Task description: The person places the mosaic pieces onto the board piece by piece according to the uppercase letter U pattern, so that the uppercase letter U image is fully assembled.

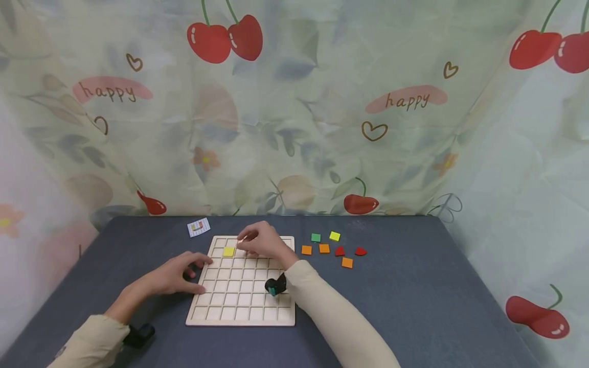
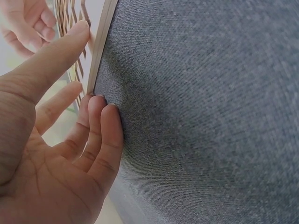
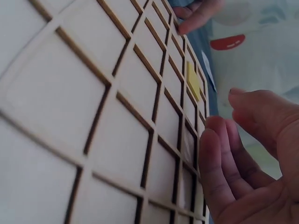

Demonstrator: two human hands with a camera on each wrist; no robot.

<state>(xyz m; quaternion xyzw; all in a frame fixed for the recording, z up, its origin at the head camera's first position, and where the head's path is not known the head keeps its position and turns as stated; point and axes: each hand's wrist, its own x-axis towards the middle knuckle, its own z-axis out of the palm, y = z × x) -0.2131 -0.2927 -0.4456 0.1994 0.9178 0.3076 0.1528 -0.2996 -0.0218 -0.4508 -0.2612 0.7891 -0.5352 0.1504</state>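
Note:
A pale wooden grid board (image 1: 234, 286) lies flat on the table. One yellow square tile (image 1: 228, 251) sits in a cell of its far part, and the same tile (image 3: 193, 81) shows in the right wrist view. Just right of that tile, my right hand (image 1: 264, 241) hovers over the board's far rows with its thumb and bent fingers apart; nothing shows between them in the right wrist view. My left hand (image 1: 177, 274) rests at the board's left edge. In the left wrist view its thumb (image 2: 56, 58) and index fingertip lie at the rim, the other fingers loosely bent beside it.
Right of the board lie loose tiles: a green one (image 1: 316, 237), a yellow one (image 1: 335, 236), orange squares (image 1: 324, 248) and red pieces (image 1: 339, 251). A small printed card (image 1: 199, 227) is beyond the board's far left corner. A patterned curtain (image 1: 294, 128) hangs behind the dark table (image 1: 414, 306).

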